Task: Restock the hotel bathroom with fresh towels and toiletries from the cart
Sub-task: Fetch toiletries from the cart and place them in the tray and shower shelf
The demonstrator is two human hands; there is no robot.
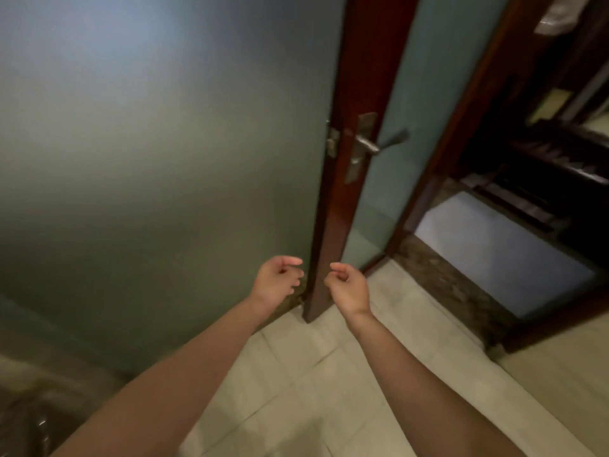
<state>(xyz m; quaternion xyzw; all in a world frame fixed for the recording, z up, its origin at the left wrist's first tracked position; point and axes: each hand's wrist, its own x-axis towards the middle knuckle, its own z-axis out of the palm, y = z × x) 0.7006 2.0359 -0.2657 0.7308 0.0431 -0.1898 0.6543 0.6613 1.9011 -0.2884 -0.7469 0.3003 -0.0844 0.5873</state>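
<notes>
Head-worn view looking down at a person's two bare forearms stretched forward over a pale tiled floor (329, 374). The left hand (278, 280) and right hand (349, 286) hover close together, each grip loosely curled and holding nothing. Just beyond them stands the dark wooden edge (333, 225) of an open frosted-glass door (164, 159), with a metal lever handle (367, 145) higher up. To the right, past a stone threshold (445, 285), a dark slatted wooden rack (543, 166) sits in shadow.

No towels, toiletries or cart are in view, so the supplies are probably somewhere beyond the doorway.

Risks, as a judgement: the door edge sits right in front of the hands, so walking ahead could knock knuckles or a shoulder against it. The raised threshold could catch a foot. Returning with arms full, the half-open door may block the way.
</notes>
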